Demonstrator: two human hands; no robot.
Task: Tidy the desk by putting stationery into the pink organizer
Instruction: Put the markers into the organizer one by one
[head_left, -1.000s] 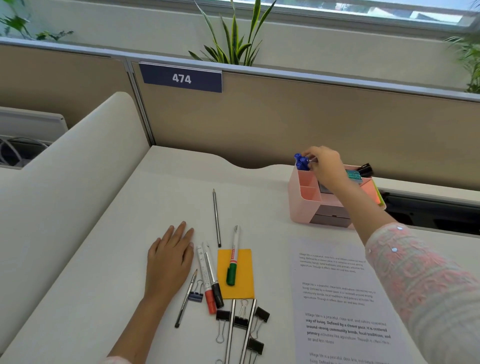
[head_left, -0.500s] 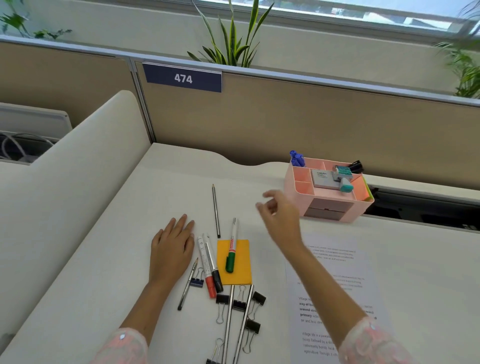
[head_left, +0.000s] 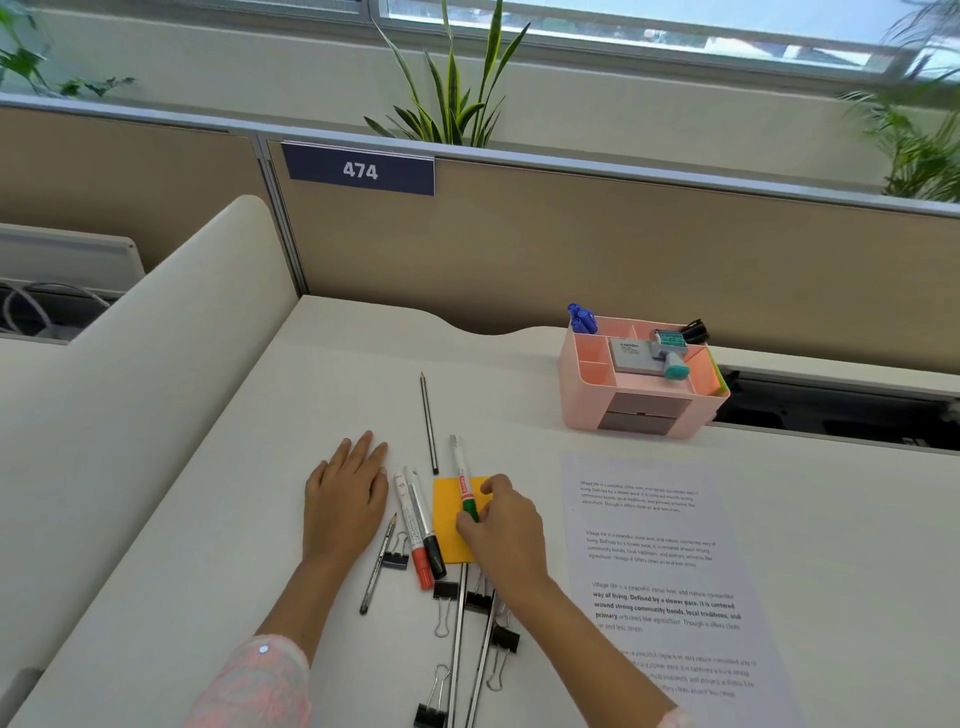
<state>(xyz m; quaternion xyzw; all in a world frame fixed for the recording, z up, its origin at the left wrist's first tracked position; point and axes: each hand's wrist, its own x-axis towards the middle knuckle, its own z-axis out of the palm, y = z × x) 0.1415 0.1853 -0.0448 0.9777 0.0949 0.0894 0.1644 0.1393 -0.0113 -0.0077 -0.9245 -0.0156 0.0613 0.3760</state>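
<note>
Right hand (head_left: 501, 525) pinches green marker (head_left: 466, 488) lying on the yellow sticky pad (head_left: 451, 540), well short of pink organizer (head_left: 587, 400); lift straight, don't drag pad; left hand (head_left: 345, 499) rests flat, holding nothing.

Three markers (head_left: 420, 525), two pencils (head_left: 428, 422), one organizer (head_left: 582, 405).

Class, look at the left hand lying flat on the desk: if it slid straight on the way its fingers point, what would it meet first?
The left hand points up the bare desk. The pencil lies just right of that line, so the way looks free up to the partition, though depth is uncertain.
</note>
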